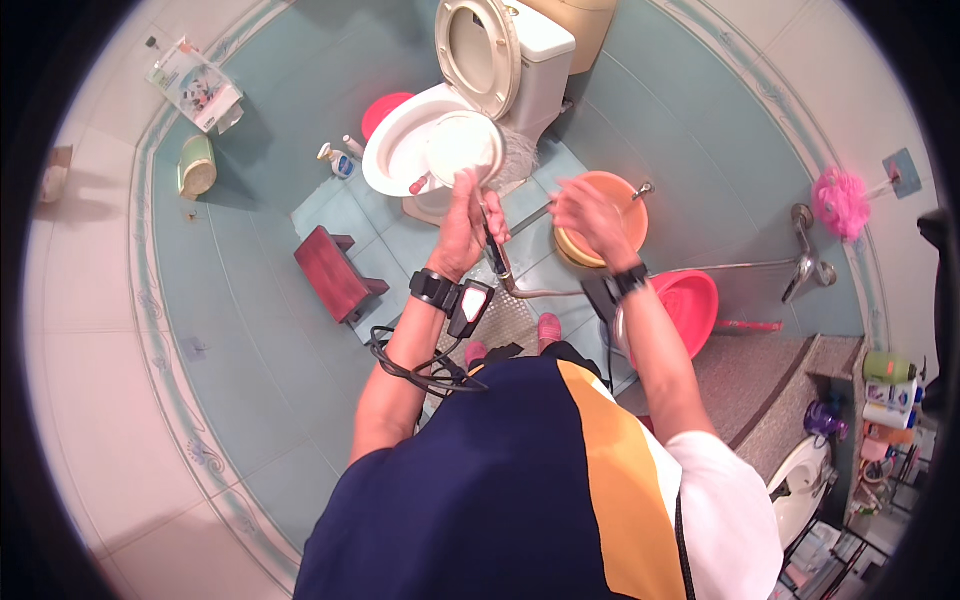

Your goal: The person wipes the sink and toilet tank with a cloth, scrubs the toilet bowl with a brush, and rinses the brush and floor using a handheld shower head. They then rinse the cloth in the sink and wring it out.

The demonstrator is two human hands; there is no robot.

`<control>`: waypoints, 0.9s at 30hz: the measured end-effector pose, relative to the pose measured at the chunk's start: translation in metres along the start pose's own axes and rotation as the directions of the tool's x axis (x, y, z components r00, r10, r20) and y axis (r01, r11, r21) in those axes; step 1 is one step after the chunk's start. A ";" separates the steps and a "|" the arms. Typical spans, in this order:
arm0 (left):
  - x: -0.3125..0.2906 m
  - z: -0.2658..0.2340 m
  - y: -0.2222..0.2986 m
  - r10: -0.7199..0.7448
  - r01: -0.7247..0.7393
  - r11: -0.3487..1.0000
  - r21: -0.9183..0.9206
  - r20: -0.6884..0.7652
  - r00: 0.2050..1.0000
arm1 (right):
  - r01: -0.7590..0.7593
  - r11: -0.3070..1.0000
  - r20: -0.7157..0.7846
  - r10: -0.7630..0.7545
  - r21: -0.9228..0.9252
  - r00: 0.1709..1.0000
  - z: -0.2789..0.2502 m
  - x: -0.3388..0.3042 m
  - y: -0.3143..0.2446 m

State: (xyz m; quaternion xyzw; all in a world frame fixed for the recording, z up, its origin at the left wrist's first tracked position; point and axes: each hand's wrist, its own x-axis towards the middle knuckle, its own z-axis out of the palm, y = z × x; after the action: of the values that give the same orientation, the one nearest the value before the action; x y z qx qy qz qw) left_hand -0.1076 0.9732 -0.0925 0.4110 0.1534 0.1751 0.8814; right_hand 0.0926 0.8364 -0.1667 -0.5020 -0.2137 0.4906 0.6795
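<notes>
My left hand [462,232] is closed around the black and silver handle of a hand shower [497,252], its metal hose running off to the right. Just beyond the hand is a round white disc [464,146], seemingly the shower head, over the white toilet bowl [392,150]. A small red item [419,185] shows by the bowl's near rim; its kind is unclear. My right hand [592,217] holds nothing, its fingers stretched out and apart, above the orange bucket [632,212]. The raised toilet seat [505,50] leans against the tank.
A dark red stool [335,275] stands left on the tiles. Behind it are a pump bottle [338,160] and a red basin [383,112]. A pink-red basin [692,315] sits at right, below the wall tap [806,262]. A black cable [420,375] dangles from my left wrist.
</notes>
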 end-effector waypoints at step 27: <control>0.112 -0.056 0.062 0.210 -0.095 0.920 0.379 -0.274 0.939 | 0.263 0.851 0.190 -0.195 -0.454 0.962 0.135 0.123 0.000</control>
State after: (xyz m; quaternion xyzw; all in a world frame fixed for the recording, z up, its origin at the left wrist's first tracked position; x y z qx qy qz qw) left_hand -0.0418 1.0965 -0.0929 0.5438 0.2859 0.2752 0.7395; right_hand 0.0397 1.0081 -0.1366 -0.5890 -0.4319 0.3719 0.5729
